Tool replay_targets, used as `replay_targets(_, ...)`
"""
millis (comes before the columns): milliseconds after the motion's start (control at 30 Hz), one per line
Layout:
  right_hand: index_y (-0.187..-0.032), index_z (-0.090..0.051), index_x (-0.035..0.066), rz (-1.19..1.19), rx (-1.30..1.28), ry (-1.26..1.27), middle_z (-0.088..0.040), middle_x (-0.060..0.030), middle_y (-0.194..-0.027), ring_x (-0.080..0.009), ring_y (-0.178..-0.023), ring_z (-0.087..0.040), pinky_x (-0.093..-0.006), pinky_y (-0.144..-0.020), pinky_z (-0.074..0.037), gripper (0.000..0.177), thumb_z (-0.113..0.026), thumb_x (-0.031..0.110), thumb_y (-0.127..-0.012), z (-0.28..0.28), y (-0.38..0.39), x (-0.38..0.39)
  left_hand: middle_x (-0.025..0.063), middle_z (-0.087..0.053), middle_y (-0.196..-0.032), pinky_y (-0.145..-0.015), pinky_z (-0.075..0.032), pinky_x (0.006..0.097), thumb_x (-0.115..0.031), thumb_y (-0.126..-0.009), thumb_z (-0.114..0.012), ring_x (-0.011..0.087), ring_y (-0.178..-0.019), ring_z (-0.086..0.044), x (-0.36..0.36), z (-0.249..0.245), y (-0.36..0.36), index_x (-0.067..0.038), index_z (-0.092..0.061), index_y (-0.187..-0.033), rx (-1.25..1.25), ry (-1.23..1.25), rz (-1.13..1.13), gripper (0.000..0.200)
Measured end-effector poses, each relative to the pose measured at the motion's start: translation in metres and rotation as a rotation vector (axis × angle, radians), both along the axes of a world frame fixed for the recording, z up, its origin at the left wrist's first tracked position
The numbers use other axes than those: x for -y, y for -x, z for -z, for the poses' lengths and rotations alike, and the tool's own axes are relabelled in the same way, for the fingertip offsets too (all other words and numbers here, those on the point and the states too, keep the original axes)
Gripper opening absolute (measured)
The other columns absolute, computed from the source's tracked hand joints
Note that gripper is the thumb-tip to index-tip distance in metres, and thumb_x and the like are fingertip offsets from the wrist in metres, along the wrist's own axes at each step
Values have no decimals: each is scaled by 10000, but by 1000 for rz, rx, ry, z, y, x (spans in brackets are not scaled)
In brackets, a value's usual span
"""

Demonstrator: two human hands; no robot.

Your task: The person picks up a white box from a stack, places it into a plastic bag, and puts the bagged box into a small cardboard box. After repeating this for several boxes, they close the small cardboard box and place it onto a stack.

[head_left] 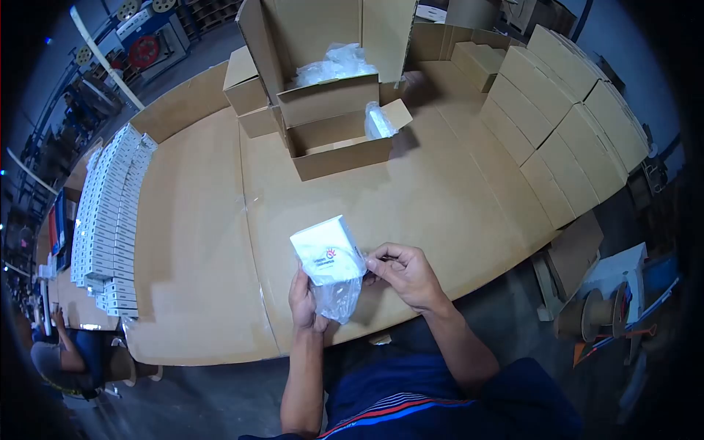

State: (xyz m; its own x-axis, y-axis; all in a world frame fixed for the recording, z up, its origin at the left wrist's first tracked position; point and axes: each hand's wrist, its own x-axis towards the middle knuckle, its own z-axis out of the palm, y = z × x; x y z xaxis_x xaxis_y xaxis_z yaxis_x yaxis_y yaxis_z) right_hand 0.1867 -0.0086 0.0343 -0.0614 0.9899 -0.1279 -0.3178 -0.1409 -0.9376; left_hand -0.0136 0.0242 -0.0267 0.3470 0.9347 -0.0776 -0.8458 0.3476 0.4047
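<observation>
A small white box (328, 248) with a red logo sits partly inside a clear plastic bag (339, 299), near the front edge of the cardboard-covered table. My left hand (303, 299) holds the box and bag from the left and below, its fingers partly hidden behind them. At the box's right side, my right hand (403, 275) pinches the edge of the plastic. Beyond the hands stands an open cardboard box (345, 163), with a plastic-wrapped white item (380, 123) at its right end.
Stacked white boxes (110, 213) line the left side. Closed brown cartons (554, 125) are piled at the right. A tall open carton (330, 103) at the back holds clear plastic bags (337, 63). Another person (62, 359) is at the far lower left.
</observation>
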Motion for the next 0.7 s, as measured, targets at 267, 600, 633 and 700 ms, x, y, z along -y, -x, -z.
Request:
replay_targets(267,-1017,-689,-38,-129,402,-336,-691,-62,-991,-99,-885,-637,-243,-748,-528,78,-678,26,-974,-22,-22,-14,210,-647,-1301,-1058,-507,447,-266,-1106,-432,290,-1192,-651,-9,14,15,66,-485,-1427,-277,-123,26,465)
replay_targets(600,-1155,-607,-35,16,142,-143,-670,-60,-1078,-95,-1024,-605,-262,-887,-512,161,-587,95,-1062,2,-14,-16,149,-625,-1325,-1084,-441,364,-310,-1108,-444,218,-1233,-592,-6,-18,-1,51,-475,-1476,-624,-230,-72,516)
replay_targets(633,-1167,-601,-34,31,1,-129,-665,-73,-1108,-106,-1045,-609,-267,-903,-512,168,-602,88,-1051,7,-14,-16,145,-617,-1337,-1073,-454,363,-310,-1113,-431,216,-1240,-591,-7,-16,-1,46,-483,-1468,-651,-241,-87,506)
replay_targets(700,-1191,-588,-32,63,-282,-94,-654,-98,-1166,-128,-1089,-617,-277,-934,-513,197,-632,74,-1030,18,-9,-10,144,-614,-1338,-1077,-462,375,-305,-1126,-400,221,-1247,-591,-7,-15,-5,42,-498,-1446,-542,-161,-112,482)
